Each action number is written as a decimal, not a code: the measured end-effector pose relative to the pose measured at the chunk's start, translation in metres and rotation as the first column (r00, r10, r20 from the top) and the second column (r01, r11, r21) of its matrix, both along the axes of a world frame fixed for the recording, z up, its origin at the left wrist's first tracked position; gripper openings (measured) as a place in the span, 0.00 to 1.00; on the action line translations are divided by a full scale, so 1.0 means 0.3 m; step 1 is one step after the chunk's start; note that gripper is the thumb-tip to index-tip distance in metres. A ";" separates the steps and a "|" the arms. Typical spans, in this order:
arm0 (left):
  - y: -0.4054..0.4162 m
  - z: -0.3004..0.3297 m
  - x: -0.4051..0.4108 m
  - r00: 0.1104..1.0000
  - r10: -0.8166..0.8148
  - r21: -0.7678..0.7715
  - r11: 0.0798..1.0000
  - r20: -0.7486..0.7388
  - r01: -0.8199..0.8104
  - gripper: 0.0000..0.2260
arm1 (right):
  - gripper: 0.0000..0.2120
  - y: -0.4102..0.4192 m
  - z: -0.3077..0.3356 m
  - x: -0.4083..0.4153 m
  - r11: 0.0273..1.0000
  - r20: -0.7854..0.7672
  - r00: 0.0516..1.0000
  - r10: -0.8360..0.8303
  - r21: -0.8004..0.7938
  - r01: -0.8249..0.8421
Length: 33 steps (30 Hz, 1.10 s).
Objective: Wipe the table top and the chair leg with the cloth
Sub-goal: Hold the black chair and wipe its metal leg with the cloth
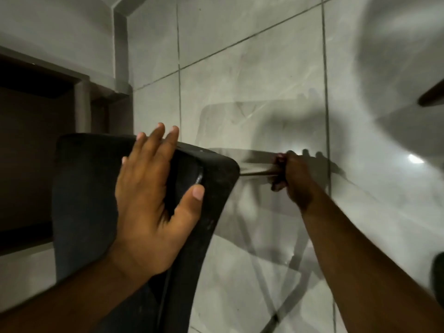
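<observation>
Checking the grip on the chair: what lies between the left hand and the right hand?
In the head view, the dark chair seat's corner and a blurred stretch of chair leg lie between the left hand and right hand.

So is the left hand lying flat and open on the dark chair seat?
Yes, the left hand rests open, fingers spread, on the dark chair seat.

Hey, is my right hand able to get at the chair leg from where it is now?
Probably yes. The right hand already looks closed around the blurred chair leg jutting from the black chair, with what may be the cloth in its grip. The left hand rests flat on the chair, out of the way.
</observation>
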State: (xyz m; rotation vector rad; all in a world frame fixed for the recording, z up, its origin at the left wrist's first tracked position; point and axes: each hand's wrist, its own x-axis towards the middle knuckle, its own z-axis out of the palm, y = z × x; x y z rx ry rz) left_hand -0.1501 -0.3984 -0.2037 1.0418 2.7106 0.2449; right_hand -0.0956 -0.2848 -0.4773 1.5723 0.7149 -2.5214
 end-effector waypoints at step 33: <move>0.008 0.000 0.003 1.000 0.012 -0.032 0.999 -0.007 -0.012 0.33 | 0.25 -0.039 -0.030 0.032 0.992 -0.039 0.992 -0.123 0.013 0.124</move>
